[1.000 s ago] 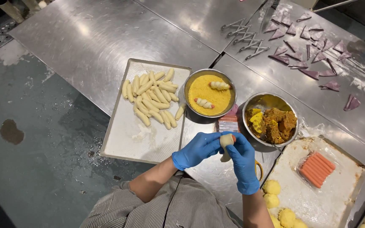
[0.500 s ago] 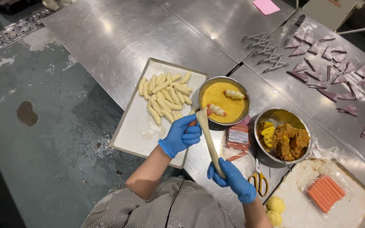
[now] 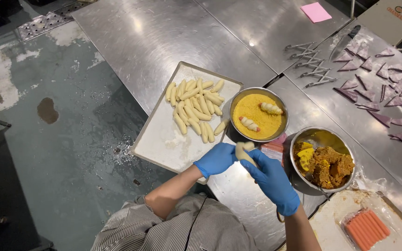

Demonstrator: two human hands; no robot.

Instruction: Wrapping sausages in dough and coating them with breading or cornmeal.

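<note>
Near the bowl of crumbs (image 3: 258, 114), the left hand (image 3: 216, 159) and right hand (image 3: 271, 179) both grip a dough-wrapped sausage (image 3: 244, 152), mid-wrapping, likely needing crumbs next.

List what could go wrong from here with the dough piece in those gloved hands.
1. The left hand and right hand hold the dough piece above bare table, beside the crumb bowl; if it slips, it would likely miss the bowl.
2. The tray overhangs the table edge; a nudge from the left forearm might tip it.
3. One dough roll lies near the tray's rim and could roll off.
</note>
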